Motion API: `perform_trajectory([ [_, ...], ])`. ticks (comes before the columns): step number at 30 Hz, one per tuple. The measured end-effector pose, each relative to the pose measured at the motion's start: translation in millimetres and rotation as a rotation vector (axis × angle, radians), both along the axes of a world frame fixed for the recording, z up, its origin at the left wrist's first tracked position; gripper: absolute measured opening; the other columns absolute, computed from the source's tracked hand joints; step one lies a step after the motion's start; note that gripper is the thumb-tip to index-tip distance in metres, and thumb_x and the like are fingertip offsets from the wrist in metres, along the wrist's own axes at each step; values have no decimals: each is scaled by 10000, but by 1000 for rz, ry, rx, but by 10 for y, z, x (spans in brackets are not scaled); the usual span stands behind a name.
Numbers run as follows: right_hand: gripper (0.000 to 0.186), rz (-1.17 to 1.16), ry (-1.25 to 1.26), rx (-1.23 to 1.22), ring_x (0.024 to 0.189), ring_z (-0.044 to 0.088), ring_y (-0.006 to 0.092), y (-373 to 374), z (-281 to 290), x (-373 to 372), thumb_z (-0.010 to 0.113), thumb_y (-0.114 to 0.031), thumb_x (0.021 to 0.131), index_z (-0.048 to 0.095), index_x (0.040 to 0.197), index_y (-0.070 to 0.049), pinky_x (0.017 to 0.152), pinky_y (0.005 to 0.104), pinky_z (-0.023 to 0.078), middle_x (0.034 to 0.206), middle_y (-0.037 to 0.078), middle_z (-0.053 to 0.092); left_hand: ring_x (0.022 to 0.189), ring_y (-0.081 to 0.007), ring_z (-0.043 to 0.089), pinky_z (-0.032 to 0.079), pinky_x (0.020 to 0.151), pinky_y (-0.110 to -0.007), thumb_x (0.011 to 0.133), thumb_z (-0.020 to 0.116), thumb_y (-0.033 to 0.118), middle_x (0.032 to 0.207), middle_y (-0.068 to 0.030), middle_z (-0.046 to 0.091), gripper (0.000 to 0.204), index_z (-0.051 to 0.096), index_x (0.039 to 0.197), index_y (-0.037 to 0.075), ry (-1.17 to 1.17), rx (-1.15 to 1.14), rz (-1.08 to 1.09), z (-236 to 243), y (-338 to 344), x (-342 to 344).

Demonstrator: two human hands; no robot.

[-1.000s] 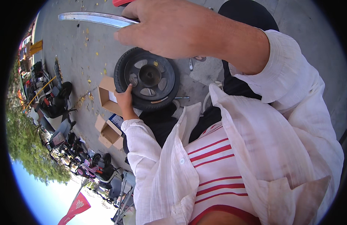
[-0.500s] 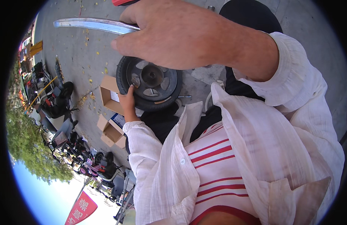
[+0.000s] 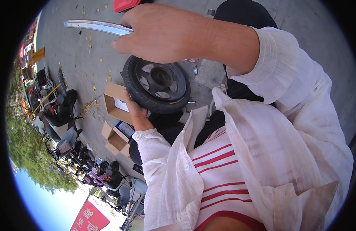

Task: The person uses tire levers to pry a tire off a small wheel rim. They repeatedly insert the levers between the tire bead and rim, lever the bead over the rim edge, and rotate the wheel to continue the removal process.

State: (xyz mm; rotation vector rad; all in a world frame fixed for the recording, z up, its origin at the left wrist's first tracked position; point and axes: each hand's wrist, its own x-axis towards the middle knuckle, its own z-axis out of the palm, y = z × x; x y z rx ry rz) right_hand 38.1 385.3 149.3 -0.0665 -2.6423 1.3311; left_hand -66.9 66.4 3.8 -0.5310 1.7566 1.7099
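My right hand (image 3: 164, 36) is closed round a shiny, slightly curved metal tyre lever (image 3: 95, 27), which sticks out to the left above the ground. Below that hand is a small wheel with a black tyre (image 3: 133, 86) and a dark spoked rim with a round hub; my hand covers part of its far edge. My left hand (image 3: 136, 110) grips the tyre's near left side, its fingers partly hidden behind the rubber. The wheel is tilted and rests close to my legs.
Two opened cardboard boxes (image 3: 117, 111) lie left of the wheel, beside a blue printed item (image 3: 125, 129). A red case (image 3: 126, 4) is at the far edge. A spanner-like tool (image 3: 195, 68) lies right of the wheel. Parked scooters (image 3: 60, 111) line the left, near a red flag (image 3: 91, 217).
My left hand has shifted from the rim face to the tyre's outer side, and the wheel has tilted. My right hand has moved slightly left with the tyre lever.
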Motion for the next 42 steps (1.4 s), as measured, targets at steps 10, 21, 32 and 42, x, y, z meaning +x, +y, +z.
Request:
perform_trajectory([
  [10, 381, -152, -87, -372, 579, 578, 218, 9, 54, 154, 552, -302, 877, 653, 848, 65, 604, 368, 479, 651, 161, 587, 1237, -353, 513, 385, 1077, -483, 885, 510, 675, 1370, -173, 523, 810, 477, 1367, 25, -85, -69, 6, 10, 221, 69],
  [21, 343, -77, -22, -76, 685, 625, 266, 2, 16, 150, 550, -277, 882, 672, 921, 42, 666, 372, 502, 762, 188, 627, 1160, -350, 576, 426, 1044, -519, 932, 570, 498, 1268, -155, 612, 579, 552, 1295, 47, -116, 73, 26, 52, 88, 60],
  [32, 185, 110, 288, 410, 624, 669, 323, -75, -65, -24, 619, -71, 720, 735, 849, -7, 550, 420, 542, 725, 193, 679, 1196, -380, 544, 348, 1080, -545, 878, 561, 359, 1288, -160, 609, 517, 561, 1275, 28, -258, 78, 54, -10, -700, -269],
  [42, 210, 295, -136, -379, 611, 618, 292, 364, 262, 402, 574, -160, 844, 611, 807, 44, 555, 410, 476, 668, 200, 588, 1189, -380, 544, 417, 1039, -527, 942, 346, 661, 1315, -154, 587, 731, 515, 1358, 84, -314, -261, -7, -192, -599, -379],
])
